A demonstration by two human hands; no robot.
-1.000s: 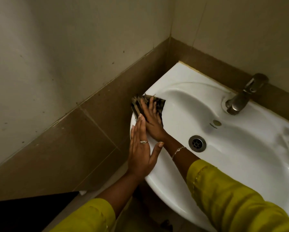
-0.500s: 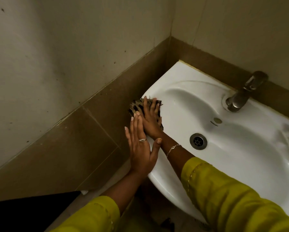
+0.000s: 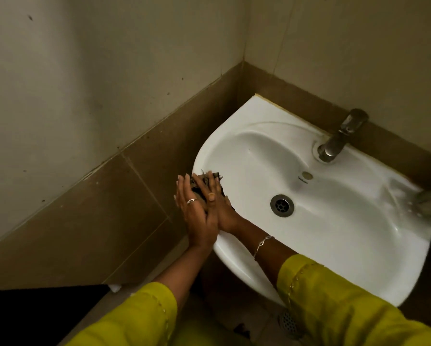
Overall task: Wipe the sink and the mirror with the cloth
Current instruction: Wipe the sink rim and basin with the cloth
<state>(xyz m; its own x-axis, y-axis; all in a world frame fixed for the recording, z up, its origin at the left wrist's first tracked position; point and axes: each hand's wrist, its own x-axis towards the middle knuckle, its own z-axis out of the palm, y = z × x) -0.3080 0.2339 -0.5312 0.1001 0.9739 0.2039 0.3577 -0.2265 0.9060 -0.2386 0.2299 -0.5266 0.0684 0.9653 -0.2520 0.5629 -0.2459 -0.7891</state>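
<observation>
- The fingers (image 3: 184,187) of the left hand (image 3: 197,216) are straight and lie against the outer side of the cloth (image 3: 218,179); its thumb crosses the right hand (image 3: 221,208)
- The right hand, fingers nearly straight, presses the cloth on the left rim of the sink (image 3: 346,233) (the cloth is mostly hidden between both hands)
- Since a second ago, hands and cloth have come along the rim, nearer the front

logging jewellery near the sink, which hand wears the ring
The left hand, against the sink's outer edge, wears the ring; the right hand, pressing the cloth, shows only a bracelet.
</observation>
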